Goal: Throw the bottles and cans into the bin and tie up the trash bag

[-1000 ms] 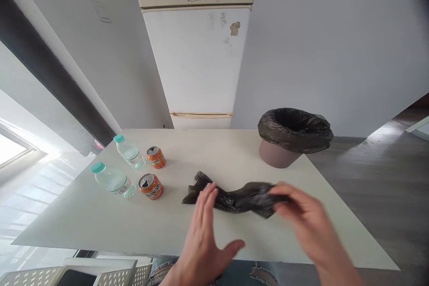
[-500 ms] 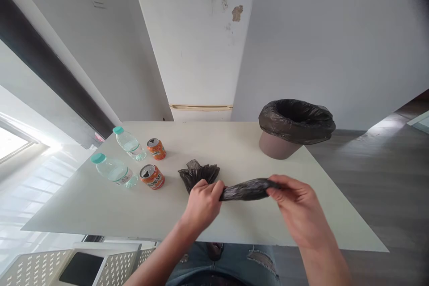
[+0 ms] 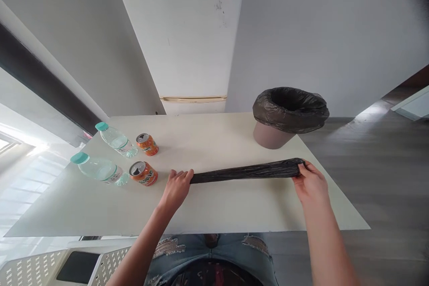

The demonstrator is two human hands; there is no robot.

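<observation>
A black plastic bag (image 3: 246, 172) is stretched into a long narrow strip above the white table (image 3: 214, 210). My left hand (image 3: 177, 187) is closed around its left end, and my right hand (image 3: 310, 181) pinches its right end. Left of my left hand stand two orange drink cans (image 3: 144, 173), their tops showing dark openings. Beyond the cans are two clear bottles (image 3: 100, 169) with teal caps. At the back right of the table stands a brown bin (image 3: 273, 136) lined with a black bag (image 3: 290, 116) folded over its rim.
A white fridge (image 3: 187, 44) stands behind the table against a grey wall. The table's right corner (image 3: 367, 228) juts out over a grey wood floor. A pale perforated basket (image 3: 31, 268) sits below the table at the lower left.
My hands have moved apart, drawing the bunched bag out into a longer, thinner strip. The loose crumpled end beyond my left hand no longer shows. The view has tilted down.
</observation>
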